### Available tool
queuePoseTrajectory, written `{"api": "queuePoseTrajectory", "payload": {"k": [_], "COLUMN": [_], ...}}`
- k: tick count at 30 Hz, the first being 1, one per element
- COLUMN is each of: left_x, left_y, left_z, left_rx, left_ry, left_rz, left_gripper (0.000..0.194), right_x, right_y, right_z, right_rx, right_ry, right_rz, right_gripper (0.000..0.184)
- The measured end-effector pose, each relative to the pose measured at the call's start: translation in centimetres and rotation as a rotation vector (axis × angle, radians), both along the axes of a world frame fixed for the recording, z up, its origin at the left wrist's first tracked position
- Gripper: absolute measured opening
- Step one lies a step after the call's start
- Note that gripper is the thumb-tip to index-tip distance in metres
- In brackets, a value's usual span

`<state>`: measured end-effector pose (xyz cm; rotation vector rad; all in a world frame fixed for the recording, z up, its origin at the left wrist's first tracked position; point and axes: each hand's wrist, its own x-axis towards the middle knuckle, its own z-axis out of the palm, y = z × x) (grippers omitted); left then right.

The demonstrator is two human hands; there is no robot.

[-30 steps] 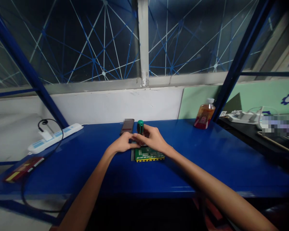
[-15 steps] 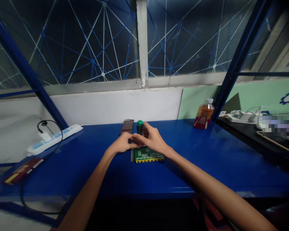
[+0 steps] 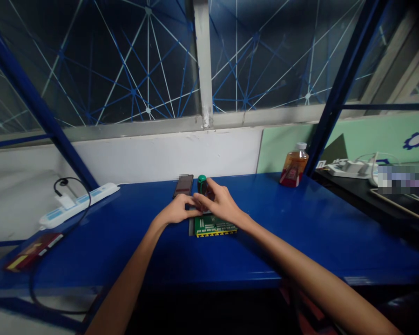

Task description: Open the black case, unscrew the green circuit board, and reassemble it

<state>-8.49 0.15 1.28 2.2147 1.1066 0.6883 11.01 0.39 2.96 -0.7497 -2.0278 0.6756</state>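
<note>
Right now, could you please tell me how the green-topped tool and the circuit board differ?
The green-topped tool stands roughly upright, while the circuit board lies flat. The tool's visible handle is narrow; the board is clearly broader. The tool is mostly dark below its green top, whereas the board is green with a yellow strip along its near edge. Both show green.

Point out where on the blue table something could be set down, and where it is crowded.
Bare tabletop lies between the right hand and the bottle; another patch runs between the power strip and the left hand. Crowded: mid-table, where both hands, the green-handled tool, the circuit board and the dark flat device cluster.
</note>
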Motion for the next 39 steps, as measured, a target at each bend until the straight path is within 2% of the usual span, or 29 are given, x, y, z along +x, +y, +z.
{"api": "queuePoseTrajectory", "payload": {"k": [11,21,39], "left_x": [-0.2,-0.08,-0.15], "left_y": [0.08,0.12,0.19], "left_z": [0.38,-0.02,-0.05], "left_rx": [0.031,-0.02,-0.005], "left_ry": [0.034,0.02,0.016], "left_rz": [-0.07,-0.03,0.003], "left_gripper": [0.02,0.019,0.017], "right_x": [-0.02,-0.11,-0.08], "right_y": [0.49,0.02,0.07], "right_z": [-0.22,-0.16,-0.14], "right_rx": [-0.025,-0.057,0.0], "right_ry": [0.024,0.007,-0.006], "right_rz": [-0.062,-0.008,-0.033], "right_gripper": [0.03,0.028,0.028]}}
